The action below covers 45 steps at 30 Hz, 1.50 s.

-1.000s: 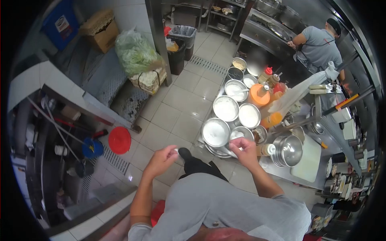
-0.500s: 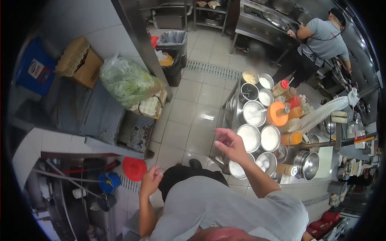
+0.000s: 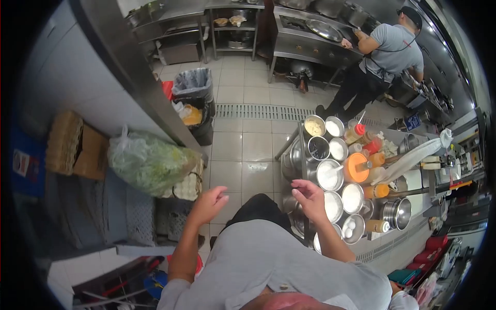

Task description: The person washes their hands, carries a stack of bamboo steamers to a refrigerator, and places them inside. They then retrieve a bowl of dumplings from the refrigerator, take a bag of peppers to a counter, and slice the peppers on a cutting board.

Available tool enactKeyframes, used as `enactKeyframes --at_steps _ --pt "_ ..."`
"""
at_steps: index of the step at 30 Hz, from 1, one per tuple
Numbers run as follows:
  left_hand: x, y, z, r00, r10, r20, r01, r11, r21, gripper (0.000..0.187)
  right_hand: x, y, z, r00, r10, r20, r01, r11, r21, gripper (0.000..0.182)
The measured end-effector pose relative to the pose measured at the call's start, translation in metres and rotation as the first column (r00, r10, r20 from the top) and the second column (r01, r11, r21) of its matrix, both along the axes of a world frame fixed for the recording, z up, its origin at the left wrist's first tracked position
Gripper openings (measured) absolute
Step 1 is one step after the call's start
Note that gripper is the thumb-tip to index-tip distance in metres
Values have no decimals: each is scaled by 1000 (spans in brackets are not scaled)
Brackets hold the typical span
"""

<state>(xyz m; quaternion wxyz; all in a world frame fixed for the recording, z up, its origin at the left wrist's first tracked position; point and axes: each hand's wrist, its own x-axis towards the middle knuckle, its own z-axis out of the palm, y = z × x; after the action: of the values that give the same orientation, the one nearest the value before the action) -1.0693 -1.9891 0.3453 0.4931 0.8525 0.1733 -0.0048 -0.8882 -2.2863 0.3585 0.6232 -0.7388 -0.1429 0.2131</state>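
Observation:
My left hand (image 3: 207, 204) hangs in the air over the tiled floor, holding nothing, its fingers loosely bent and apart. Closest to it is a clear plastic bag of leafy greens (image 3: 150, 164), which it does not touch. On the other side, my right hand (image 3: 311, 202) is also open, with thumb and fingers apart. It hovers by the left edge of the steel prep table, next to a metal pot of white powder (image 3: 332, 205). A similar pot (image 3: 353, 198) and a bowl of eggs (image 3: 353, 229) are just beyond.
Squeeze bottles (image 3: 354, 134) and an orange-lidded container (image 3: 356, 167) crowd the prep table. Lined trash bins (image 3: 193, 93) stand by a steel post (image 3: 139, 77). A co-worker (image 3: 393, 49) faces the stove at the back right. Egg trays (image 3: 64, 142) and a box are on the left.
My view has turned and tipped up, showing more of the stove side. My left hand has risen beside the bag of greens; my right hand is closer to the table's pots. Both stay open.

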Motion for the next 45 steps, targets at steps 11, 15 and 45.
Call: enactKeyframes --at_steps 11,15,45 --pt "299 93 15 972 -233 -23 234 970 60 31 233 80 -33 957 -208 -204 227 971 75 14" --pt "374 148 29 983 -174 -49 176 984 34 28 353 130 -17 986 -163 -35 165 983 74 12" --pt "964 637 -7 998 -46 38 45 999 15 25 1062 590 32 911 -336 238 323 942 91 14"
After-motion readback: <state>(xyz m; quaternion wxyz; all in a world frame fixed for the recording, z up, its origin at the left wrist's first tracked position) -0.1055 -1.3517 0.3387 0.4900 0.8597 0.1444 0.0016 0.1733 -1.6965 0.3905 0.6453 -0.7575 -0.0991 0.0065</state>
